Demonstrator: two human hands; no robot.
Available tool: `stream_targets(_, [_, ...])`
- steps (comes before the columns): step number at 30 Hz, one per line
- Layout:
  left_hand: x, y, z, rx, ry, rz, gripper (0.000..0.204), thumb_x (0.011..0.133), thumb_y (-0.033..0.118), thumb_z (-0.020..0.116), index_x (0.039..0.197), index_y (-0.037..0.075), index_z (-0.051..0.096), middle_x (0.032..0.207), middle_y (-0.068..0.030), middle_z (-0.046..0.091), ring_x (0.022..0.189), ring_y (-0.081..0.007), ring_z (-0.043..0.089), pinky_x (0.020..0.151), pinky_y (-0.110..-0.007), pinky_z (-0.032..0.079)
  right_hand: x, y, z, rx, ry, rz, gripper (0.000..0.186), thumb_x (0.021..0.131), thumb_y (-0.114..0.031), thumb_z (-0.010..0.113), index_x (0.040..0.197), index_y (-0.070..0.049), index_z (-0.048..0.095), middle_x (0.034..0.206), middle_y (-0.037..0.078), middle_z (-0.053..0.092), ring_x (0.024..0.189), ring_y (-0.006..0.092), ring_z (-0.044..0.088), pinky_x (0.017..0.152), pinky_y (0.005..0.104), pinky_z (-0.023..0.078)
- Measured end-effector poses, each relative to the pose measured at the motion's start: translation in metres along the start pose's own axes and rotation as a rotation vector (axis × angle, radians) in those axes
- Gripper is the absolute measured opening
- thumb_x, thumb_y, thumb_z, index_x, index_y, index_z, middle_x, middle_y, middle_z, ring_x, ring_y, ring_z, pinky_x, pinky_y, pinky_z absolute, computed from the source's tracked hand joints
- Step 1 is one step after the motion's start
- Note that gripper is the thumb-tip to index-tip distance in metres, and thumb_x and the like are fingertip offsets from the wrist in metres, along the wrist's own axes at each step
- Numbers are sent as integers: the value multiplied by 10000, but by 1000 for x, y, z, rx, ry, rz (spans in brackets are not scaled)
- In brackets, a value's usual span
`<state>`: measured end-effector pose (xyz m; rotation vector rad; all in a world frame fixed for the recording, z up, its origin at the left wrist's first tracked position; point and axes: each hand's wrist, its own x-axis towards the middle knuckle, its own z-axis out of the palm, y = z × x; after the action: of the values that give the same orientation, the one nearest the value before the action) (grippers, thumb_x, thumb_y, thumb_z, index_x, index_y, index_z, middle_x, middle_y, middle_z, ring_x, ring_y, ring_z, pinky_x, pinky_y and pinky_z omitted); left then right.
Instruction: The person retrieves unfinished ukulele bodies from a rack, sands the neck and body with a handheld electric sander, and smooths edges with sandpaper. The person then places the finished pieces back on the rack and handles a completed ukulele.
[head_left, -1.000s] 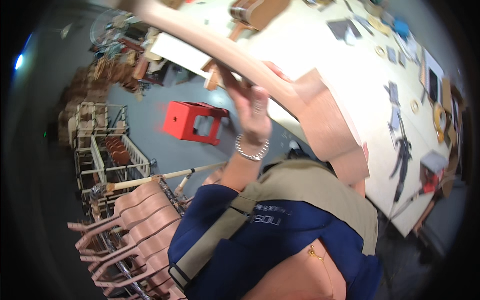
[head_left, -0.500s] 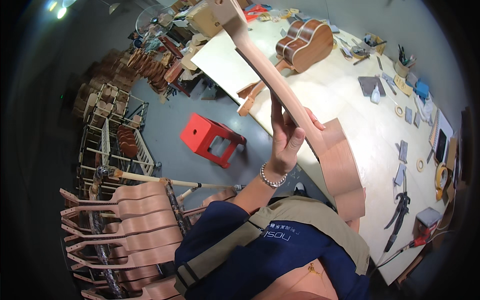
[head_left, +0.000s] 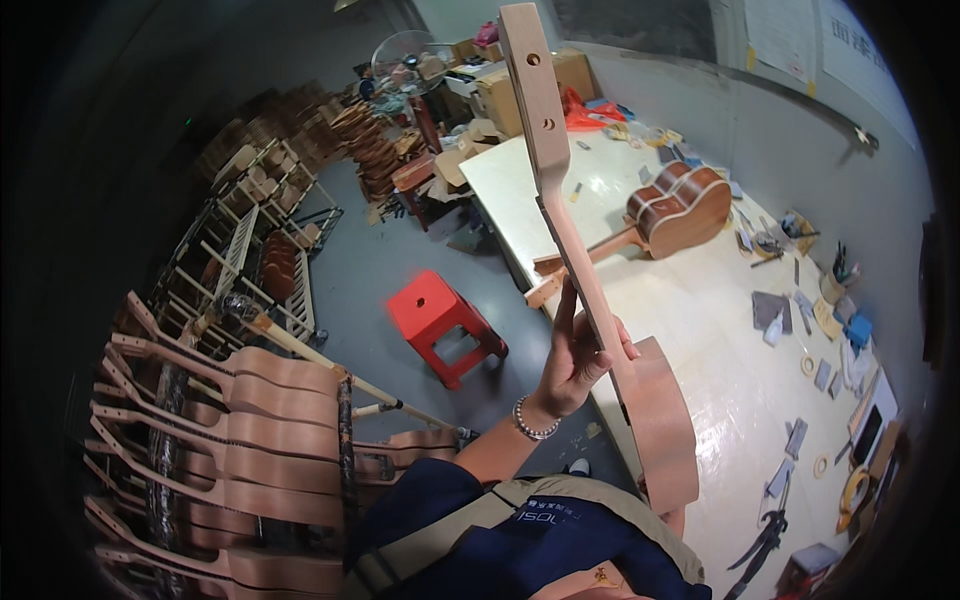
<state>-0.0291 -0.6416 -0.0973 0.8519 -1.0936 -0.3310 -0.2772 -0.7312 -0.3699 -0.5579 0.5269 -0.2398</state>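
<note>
An unfinished pale-wood ukulele [head_left: 664,425] stands steeply in front of me, side towards me and headstock up, with two holes showing in the headstock. My left hand [head_left: 577,365] is closed around the neck near the body, its index finger stretched along the neck. A beaded bracelet circles that wrist. At the lower end of the body is my right hand [head_left: 676,520], mostly hidden behind the wood; a fingertip seems to show at the body's left edge.
On the pale worktable [head_left: 720,385] lies a darker ukulele [head_left: 680,215]. Clamps [head_left: 765,545], tape rolls and sanding blocks lie along its right side. A red stool [head_left: 440,320] stands on the floor. At left, a rack [head_left: 345,415] holds several unfinished ukuleles.
My view has swung up and left, bringing the whole headstock into sight. The ukulele stands more upright than before. My left hand keeps its hold on the neck.
</note>
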Motion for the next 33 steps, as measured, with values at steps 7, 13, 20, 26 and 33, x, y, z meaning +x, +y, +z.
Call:
stream_targets(7, [-27, 36, -47, 170, 178, 146, 912, 828, 103, 616, 1420, 173, -74, 891, -115, 555, 777, -179, 571, 745, -328, 482, 67, 1, 35, -125, -230, 116, 730, 856, -653, 240, 1242, -70, 446, 1074, 123, 583, 714, 231, 604, 622, 326, 477])
stream_targets(13, [-52, 74, -73, 249, 355, 20, 514, 838, 49, 600, 1272, -22, 333, 821, -53, 556, 709, -125, 578, 658, -248, 484, 94, -4, 79, -279, -130, 281, 873, 785, -751, 169, 1275, -72, 414, 1105, 136, 561, 592, 190, 563, 521, 261, 434])
stream_targets(20, [-99, 91, -80, 556, 653, -13, 377, 857, -8, 537, 1195, -28, 373, 799, -62, 541, 667, -121, 554, 614, -259, 475, 100, -7, 95, -416, -220, 333, 865, 802, -732, 178, 1282, -50, 408, 1133, 136, 550, 621, 173, 564, 525, 249, 438])
stream_targets(26, [-119, 91, -70, 466, 645, -77, 379, 889, 112, 539, 1196, -30, 368, 772, -77, 532, 644, -152, 556, 584, -261, 473, 93, -13, 77, -434, -229, 351, 835, 821, -710, 191, 1274, -47, 420, 1118, 120, 555, 646, 155, 551, 551, 247, 438])
stream_targets(33, [-96, 92, -103, 150, 325, 41, 617, 858, 625, 286, 711, 48, 446, 446, -79, 463, 365, -147, 461, 356, -228, 392, 67, -19, 64, -377, -105, 291, 786, 857, -667, 188, 1275, -44, 424, 1108, 104, 556, 644, 145, 527, 567, 249, 426])
